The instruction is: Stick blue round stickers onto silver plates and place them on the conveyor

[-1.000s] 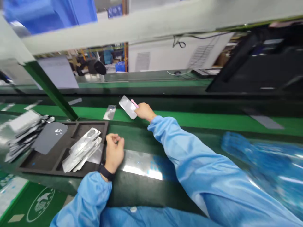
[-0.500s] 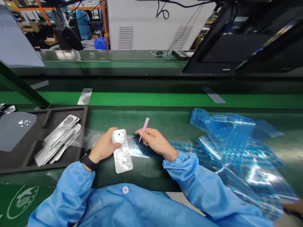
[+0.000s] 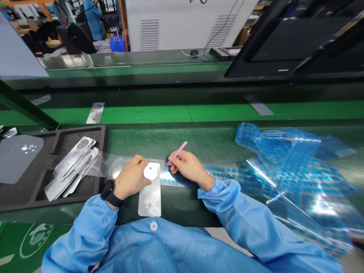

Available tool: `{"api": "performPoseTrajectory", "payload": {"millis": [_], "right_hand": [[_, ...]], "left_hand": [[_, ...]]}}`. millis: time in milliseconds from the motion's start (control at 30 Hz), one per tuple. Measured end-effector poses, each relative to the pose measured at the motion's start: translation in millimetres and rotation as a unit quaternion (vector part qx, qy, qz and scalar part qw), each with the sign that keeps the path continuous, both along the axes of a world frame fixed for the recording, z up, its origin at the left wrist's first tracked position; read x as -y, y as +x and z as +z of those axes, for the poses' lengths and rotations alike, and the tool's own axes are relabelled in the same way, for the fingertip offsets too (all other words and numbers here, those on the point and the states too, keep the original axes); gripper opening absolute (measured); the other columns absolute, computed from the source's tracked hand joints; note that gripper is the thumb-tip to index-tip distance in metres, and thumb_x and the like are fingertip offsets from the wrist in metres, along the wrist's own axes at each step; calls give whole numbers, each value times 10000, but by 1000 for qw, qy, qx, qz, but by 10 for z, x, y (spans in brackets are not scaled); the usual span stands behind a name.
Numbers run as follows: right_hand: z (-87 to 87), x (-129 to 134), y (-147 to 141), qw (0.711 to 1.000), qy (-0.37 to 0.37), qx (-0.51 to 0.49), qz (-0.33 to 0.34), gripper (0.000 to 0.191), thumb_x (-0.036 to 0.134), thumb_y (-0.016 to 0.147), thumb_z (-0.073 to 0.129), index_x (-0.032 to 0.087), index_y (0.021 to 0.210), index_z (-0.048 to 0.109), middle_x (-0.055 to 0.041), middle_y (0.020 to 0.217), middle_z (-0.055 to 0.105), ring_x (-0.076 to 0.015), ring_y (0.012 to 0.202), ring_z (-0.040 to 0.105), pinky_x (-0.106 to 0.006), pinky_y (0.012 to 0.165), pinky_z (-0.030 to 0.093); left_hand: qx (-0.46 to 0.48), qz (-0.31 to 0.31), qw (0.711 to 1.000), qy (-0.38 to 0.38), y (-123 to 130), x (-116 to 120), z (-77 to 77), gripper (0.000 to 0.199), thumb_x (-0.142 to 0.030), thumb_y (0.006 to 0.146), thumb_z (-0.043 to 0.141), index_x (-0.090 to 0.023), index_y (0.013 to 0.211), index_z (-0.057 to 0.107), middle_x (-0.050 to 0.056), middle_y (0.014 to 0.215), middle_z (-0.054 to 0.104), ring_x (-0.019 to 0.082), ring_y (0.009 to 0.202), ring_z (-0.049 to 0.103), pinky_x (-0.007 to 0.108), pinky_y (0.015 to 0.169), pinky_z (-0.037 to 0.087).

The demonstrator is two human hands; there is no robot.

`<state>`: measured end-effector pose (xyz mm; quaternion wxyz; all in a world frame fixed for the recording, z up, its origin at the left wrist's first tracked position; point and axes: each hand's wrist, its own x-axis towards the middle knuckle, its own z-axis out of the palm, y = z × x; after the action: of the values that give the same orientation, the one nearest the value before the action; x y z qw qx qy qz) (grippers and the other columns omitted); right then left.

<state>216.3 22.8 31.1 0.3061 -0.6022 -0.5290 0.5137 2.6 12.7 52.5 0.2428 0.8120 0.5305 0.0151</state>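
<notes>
right hand [image 3: 189, 167] clamped on pink tweezers [image 3: 176, 153], held pen-like between thumb and fingers, forearm angled in from the right, tweezer tips pointing down-left, just above a clear sheet of blue dots [image 3: 182, 179]. left hand [image 3: 131, 178] palm-down, fingers together, gripping nothing, resting on the upper end of a silver metal plate [image 3: 149, 201], just beside a round white disc [image 3: 150, 171] on that plate. plate lies flat on the green bench [image 3: 136, 142], near the black foam tray [image 3: 102, 151] of stacked plates [image 3: 74, 168]. loose blue-dotted film [image 3: 295, 170] lies to the right.
</notes>
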Motion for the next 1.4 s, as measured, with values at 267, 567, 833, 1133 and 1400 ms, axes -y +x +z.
{"api": "performPoseTrajectory", "payload": {"millis": [267, 567, 833, 1133, 1400], "right_hand": [[-100, -39, 24, 998, -17, -48, -29, 160, 217, 846, 631, 156, 702, 599, 4, 508, 638, -111, 438, 624, -184, 454, 478], [-70, -47, -4, 998, -39, -34, -20, 221, 223, 857, 618, 145, 651, 603, -4, 489, 628, -99, 422, 601, -179, 444, 470], [-30, -18, -26, 991, -31, -124, -43, 287, 373, 790, 700, 155, 644, 582, 12, 468, 603, -96, 407, 584, -187, 434, 488], [32, -34, -356, 998, -48, -51, 2, 226, 172, 876, 600, 158, 655, 558, 10, 544, 638, -76, 412, 590, -154, 412, 484], [35, -5, -355, 999, -35, -14, 14, 246, 172, 904, 555, 158, 658, 563, 8, 558, 643, -79, 435, 601, -158, 434, 489]], "left_hand": [[-19, -19, 1000, -1, 2, -7, -15, 616, -243, 713, 745, -199, 1287, 527, 78, 1248, 524, 254, 1170, 538, 370, 1011, 444], [-19, -33, 999, 18, -9, -12, -55, 601, -259, 715, 753, -216, 1275, 538, 70, 1227, 533, 248, 1148, 542, 369, 999, 450], [-7, -30, 999, 18, -18, -9, -89, 618, -259, 708, 769, -214, 1280, 540, 75, 1225, 537, 249, 1152, 533, 390, 1010, 438], [-3, -28, 1000, 11, -15, -9, -74, 629, -276, 703, 780, -225, 1287, 553, 74, 1187, 549, 258, 1126, 530, 394, 997, 444], [-12, -30, 999, 10, -12, -4, -71, 619, -292, 715, 770, -234, 1289, 545, 66, 1182, 546, 250, 1116, 523, 386, 992, 437]]}}
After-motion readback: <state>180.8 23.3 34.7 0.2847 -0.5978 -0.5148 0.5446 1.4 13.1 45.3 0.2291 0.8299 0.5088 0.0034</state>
